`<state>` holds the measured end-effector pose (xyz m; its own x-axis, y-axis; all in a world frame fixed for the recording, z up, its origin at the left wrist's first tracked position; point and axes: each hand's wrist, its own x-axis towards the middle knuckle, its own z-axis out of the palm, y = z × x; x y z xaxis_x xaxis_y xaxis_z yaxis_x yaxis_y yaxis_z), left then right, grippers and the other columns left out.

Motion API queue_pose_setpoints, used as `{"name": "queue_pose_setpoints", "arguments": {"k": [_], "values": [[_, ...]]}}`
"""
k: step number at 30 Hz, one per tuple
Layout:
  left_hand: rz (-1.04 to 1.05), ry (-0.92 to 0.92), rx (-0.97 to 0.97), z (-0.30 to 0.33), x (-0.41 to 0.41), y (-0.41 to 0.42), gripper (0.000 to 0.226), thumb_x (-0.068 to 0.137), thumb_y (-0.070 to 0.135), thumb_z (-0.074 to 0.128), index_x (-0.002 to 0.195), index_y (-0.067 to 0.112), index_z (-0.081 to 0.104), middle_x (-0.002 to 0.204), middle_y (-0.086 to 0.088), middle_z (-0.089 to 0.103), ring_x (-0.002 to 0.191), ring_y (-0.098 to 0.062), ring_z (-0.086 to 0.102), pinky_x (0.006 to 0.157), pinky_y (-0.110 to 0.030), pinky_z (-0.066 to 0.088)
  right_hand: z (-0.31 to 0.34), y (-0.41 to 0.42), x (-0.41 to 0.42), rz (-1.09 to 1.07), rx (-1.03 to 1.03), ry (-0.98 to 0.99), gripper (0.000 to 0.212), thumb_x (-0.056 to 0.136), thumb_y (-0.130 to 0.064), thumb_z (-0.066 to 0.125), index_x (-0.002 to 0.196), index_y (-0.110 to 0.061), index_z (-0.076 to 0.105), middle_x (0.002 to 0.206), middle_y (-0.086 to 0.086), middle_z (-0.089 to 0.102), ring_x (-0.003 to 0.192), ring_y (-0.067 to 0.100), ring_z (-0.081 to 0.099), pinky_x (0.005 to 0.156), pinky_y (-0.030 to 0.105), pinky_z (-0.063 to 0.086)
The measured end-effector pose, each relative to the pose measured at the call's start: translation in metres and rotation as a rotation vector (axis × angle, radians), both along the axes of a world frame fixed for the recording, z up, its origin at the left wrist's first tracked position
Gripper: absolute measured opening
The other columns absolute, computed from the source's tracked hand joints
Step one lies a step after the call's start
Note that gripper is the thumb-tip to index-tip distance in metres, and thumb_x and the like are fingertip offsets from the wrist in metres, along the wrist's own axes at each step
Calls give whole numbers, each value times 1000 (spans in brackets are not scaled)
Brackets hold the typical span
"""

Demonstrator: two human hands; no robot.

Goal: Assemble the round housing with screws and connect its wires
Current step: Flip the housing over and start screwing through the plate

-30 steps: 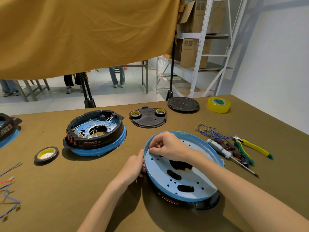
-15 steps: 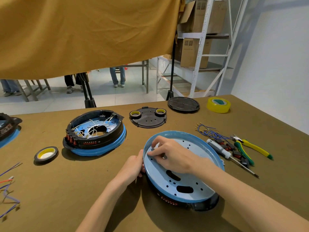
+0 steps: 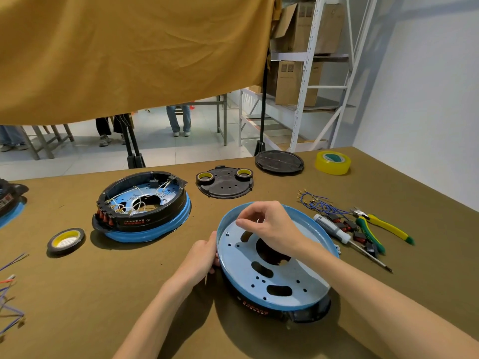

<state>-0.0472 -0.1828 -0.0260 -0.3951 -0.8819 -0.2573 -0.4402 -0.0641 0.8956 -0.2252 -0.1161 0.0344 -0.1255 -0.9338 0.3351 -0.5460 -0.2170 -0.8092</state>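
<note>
The round housing (image 3: 274, 278) lies in front of me, its pale blue perforated plate facing up over a black body. My left hand (image 3: 201, 257) grips its left rim, thumb on the blue edge. Just above the plate's far left part hovers my right hand (image 3: 269, 226), fingers curled and thumb against forefinger, pinching something small and pale that looks like a screw. One small screw (image 3: 227, 233) stands in a hole near the left rim. A bundle of blue wires (image 3: 315, 202) with metal terminals lies to the right.
A second housing (image 3: 142, 206) with white wires inside stands at the left. A screwdriver (image 3: 344, 237) and green-yellow pliers (image 3: 381, 228) lie at the right. Black covers (image 3: 225, 182) (image 3: 279, 161), tape rolls (image 3: 66, 239) (image 3: 333, 162) and loose wires (image 3: 10, 301) lie around.
My right hand has lifted off the plate's left part and moved slightly back and right, leaving a screw standing in a hole. The left hand has stayed on the rim.
</note>
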Motion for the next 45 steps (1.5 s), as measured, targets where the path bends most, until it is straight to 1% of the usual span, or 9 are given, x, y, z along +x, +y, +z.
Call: {"name": "queue_pose_setpoints", "arguments": {"k": [5,10,16,20,26,35,38,41,45], "values": [[8,0,-1,0,0,0,62,109,54,24,88,10,62,77,-6,60,66,-13,53,61,-22,44,-2,-2,-2,-18,38,28,9,95,-17,73,93,-11,79,85,0,76,79,20,70,75,40,60],[1,18,-1,0,1,1,64,109,54,24,85,10,64,75,-5,60,67,-14,53,63,-24,44,1,4,-11,99,142,251,8,91,-24,75,94,-24,83,82,-11,68,74,7,59,66,21,48],[10,-3,-6,0,0,1,65,109,55,24,81,12,63,70,-2,59,63,-12,52,59,-20,43,-7,18,-16,155,158,264,8,83,-34,84,90,-38,83,84,-10,61,77,3,53,64,20,44],[21,-33,-15,-3,0,1,65,109,56,24,80,13,62,69,-1,59,64,-13,52,61,-22,43,-12,17,-16,129,168,215,3,83,-31,85,85,-32,83,80,-14,60,75,3,55,64,18,44],[26,-42,-12,-5,-1,-1,64,109,56,24,78,14,61,69,-2,58,64,-13,52,61,-23,43,-16,11,-15,69,160,394,7,93,-34,73,86,-34,73,88,-16,57,85,2,54,71,17,40],[25,11,7,-7,-3,-4,70,108,57,16,76,12,59,60,2,58,65,-14,55,65,-25,46,-3,1,-19,-72,52,267,8,91,-22,75,87,-24,82,76,-14,64,75,-5,53,64,13,35],[26,64,45,-3,-4,-3,79,103,67,10,64,16,57,53,5,58,69,-16,57,70,-29,46,0,-3,-9,-25,27,263,7,92,-28,74,93,-28,81,77,-12,63,75,-4,53,64,13,35],[24,74,40,-4,-2,-2,80,104,65,9,68,17,62,52,7,60,71,-16,59,68,-29,46,-2,-9,7,60,35,335,12,93,-30,75,102,-29,81,80,-13,63,78,-6,52,64,11,37],[28,54,24,-8,-1,-4,73,106,61,11,76,14,58,59,2,57,69,-17,57,67,-30,46,-5,-18,16,58,88,335,10,91,-22,75,97,-23,83,88,-9,69,81,3,57,66,14,41]]}}
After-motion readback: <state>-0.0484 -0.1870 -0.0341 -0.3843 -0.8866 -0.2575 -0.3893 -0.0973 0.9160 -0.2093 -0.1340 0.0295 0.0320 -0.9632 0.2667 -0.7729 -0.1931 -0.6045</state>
